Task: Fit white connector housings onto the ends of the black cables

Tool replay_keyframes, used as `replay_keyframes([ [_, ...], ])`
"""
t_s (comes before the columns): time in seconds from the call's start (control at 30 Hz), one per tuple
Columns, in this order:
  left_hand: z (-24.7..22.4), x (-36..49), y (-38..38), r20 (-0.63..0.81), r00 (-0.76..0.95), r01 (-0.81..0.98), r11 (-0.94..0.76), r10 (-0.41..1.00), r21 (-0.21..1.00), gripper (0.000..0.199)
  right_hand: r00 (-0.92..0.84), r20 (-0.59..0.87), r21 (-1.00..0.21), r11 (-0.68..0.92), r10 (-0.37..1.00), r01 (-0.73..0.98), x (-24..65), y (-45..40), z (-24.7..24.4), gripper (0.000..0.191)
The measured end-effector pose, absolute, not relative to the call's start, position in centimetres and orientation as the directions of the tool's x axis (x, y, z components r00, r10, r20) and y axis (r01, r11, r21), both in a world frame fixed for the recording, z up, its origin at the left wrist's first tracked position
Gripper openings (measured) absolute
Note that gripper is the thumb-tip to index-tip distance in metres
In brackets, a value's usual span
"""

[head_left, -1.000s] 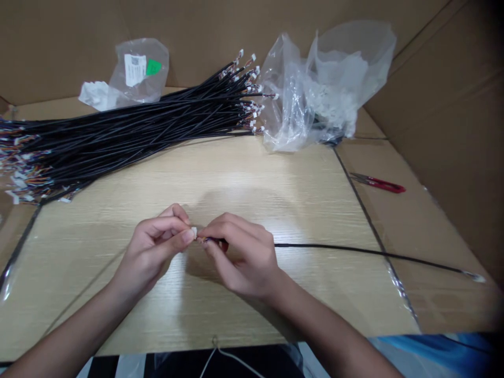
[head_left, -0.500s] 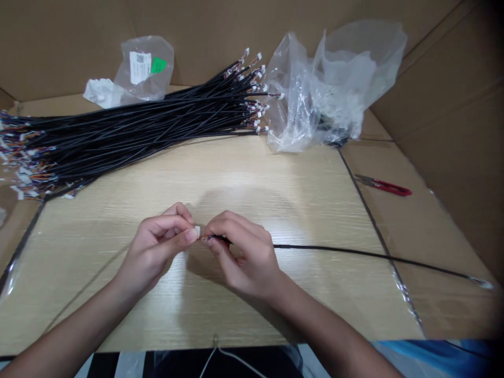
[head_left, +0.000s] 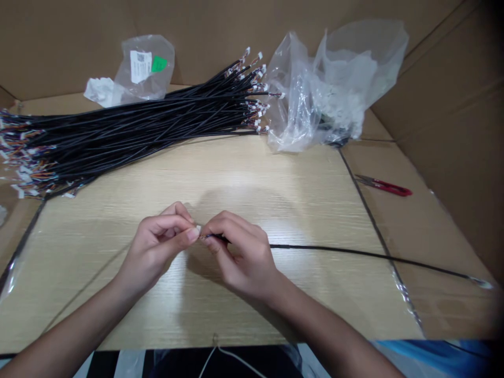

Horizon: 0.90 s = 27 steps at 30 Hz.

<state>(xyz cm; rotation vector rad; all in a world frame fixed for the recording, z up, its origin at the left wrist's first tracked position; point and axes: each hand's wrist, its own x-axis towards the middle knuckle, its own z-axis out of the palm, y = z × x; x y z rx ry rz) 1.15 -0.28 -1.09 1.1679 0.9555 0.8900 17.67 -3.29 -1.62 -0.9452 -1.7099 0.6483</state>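
Observation:
Between thumb and fingers, my left hand (head_left: 161, 244) pinches a small white connector (head_left: 198, 229) at one end of a black cable (head_left: 334, 249). Just beside it, my right hand (head_left: 242, 252) is closed on the colored wires and the start of the black sheath. From there the cable runs right across the table to a whitish far end (head_left: 481, 283). The fingertips of both hands almost meet, so most of the wires at this end are hidden.
A large bundle of black cables (head_left: 149, 126) with white connectors lies along the back. Clear plastic bags (head_left: 295, 100) stand at its right, and a labeled bag (head_left: 147, 68) lies behind it. Red-handled thread snips (head_left: 388, 187) rest on cardboard at the right. Cardboard walls (head_left: 452, 115) enclose the table.
My right hand has shifted slightly left, closer to the connector, and less of the colored wire shows between the hands. My left hand keeps its pinch, almost still.

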Motion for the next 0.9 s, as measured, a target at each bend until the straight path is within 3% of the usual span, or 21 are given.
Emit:
replay_keyframes([
  [0.13,-1.1,1.0,-0.2,-0.088,0.338,-0.036,0.106,0.937,0.994,0.023,-0.097,0.414,-0.872,0.425,0.905,0.244,17.7,-3.2,-1.2,0.008],
  [0.23,-0.9,0.8,-0.3,0.068,0.304,0.127,-0.111,0.95,0.986,0.015,-0.074,0.257,-0.95,0.266,0.964,0.162,17.9,-3.0,-1.0,0.006],
  [0.37,-0.8,0.6,-0.8,0.393,0.285,0.31,-0.471,0.875,0.826,0.009,-0.06,0.111,-0.993,0.112,0.992,0.018,18.1,-2.8,-0.8,0.009],
  [0.5,-1.1,0.6,-1.3,0.581,0.356,0.314,-0.679,0.732,0.663,0.031,-0.077,0.067,-0.996,0.062,0.995,-0.07,18.2,-2.7,-0.7,0.008],
  [0.6,-1.2,0.6,-1.4,0.598,0.396,0.305,-0.714,0.697,0.63,0.04,-0.083,0.073,-0.994,0.065,0.994,-0.088,18.2,-2.6,-0.8,0.009],
  [0.77,-1.0,0.7,-1.3,0.529,0.367,0.291,-0.635,0.765,0.716,0.033,-0.053,0.078,-0.996,0.075,0.996,-0.052,18.1,-2.7,-0.8,0.01],
  [0.9,-1.0,0.8,-1.3,0.551,0.367,0.272,-0.653,0.75,0.707,0.036,-0.004,0.098,-0.995,0.098,0.995,-0.037,17.9,-2.7,-0.9,0.01],
])
